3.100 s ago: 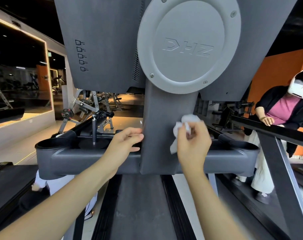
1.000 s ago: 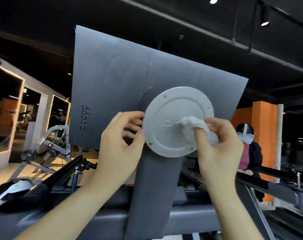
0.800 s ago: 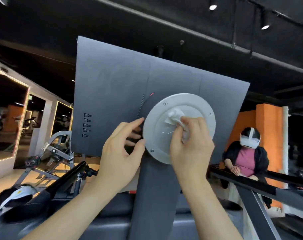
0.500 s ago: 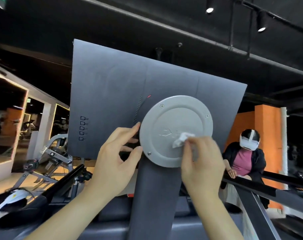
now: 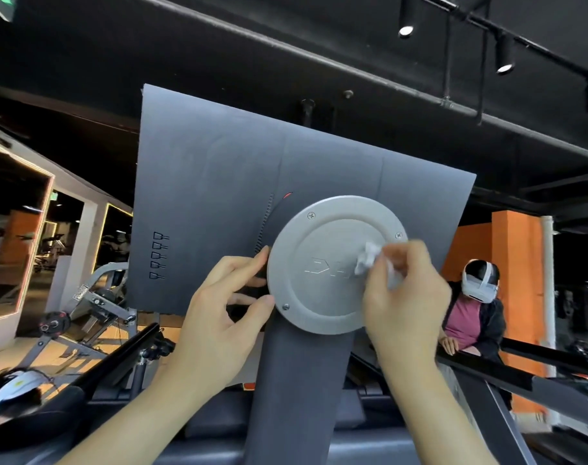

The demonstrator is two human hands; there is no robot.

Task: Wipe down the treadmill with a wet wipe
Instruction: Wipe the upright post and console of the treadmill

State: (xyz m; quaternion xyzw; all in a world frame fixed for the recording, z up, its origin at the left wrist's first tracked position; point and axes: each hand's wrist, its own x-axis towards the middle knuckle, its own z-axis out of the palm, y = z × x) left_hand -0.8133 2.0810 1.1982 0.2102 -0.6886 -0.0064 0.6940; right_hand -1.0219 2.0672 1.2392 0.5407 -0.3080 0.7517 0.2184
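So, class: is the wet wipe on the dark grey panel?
No, the right hand presses the wet wipe against the round light-grey cover.

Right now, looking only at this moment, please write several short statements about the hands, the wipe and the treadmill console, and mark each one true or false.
1. The right hand holds a white wet wipe against the round grey disc. True.
2. The left hand also holds a wipe. False: it holds no wipe; its fingers and thumb rest at the disc's left edge.
3. The wipe is on the left half of the disc. False: it is on the right half, below a screw.
4. The disc is mounted on the back of a dark grey console panel. True.
5. Another person wearing a white headset stands at the right. True.
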